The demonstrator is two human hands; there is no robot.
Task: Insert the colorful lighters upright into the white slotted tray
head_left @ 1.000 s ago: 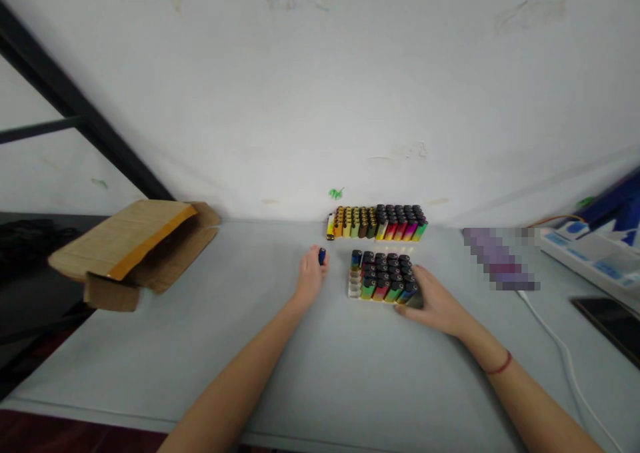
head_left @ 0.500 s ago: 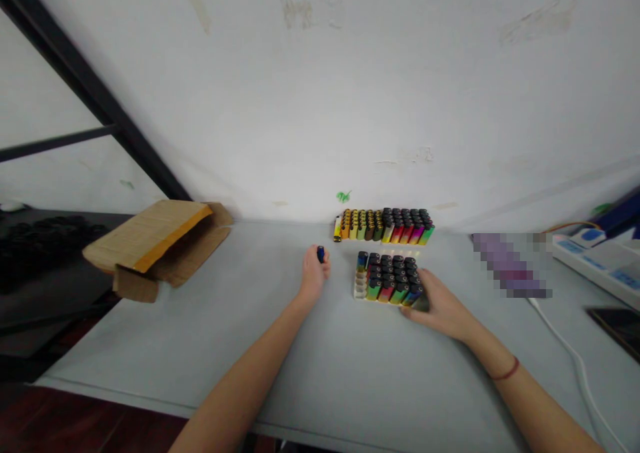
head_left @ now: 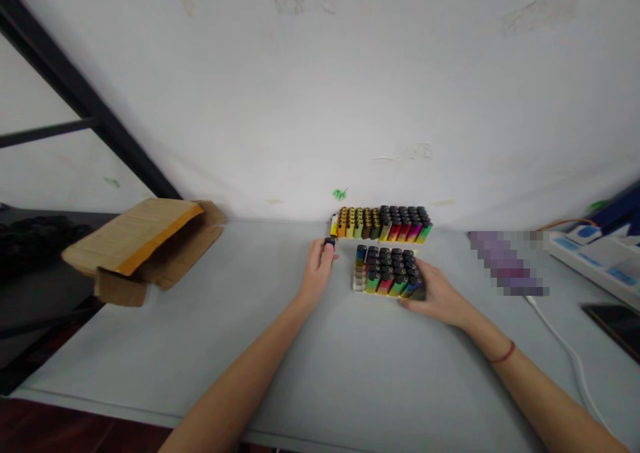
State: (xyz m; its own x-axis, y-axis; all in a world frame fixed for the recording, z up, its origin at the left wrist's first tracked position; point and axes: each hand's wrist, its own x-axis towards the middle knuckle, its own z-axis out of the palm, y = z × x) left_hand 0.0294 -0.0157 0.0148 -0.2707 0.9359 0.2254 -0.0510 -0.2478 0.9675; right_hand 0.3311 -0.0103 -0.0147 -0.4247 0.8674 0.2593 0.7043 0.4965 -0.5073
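Observation:
My left hand is closed around a small dark lighter, held upright just left of the trays. A near tray of lighters with black caps and coloured bodies stands on the grey table; a few slots at its left end look empty. My right hand rests curled against the tray's right front corner, gripping it. A second, full tray of lighters stands behind it against the wall, with one yellow lighter at its left end.
An open cardboard box lies at the table's left back. At the right are a blurred purple object, a white cable, a white power strip and a dark phone. A black metal frame stands at the left.
My left hand has moved forward and right with the dark lighter, closer to the yellow lighter and the trays. My right hand stays on the near tray.

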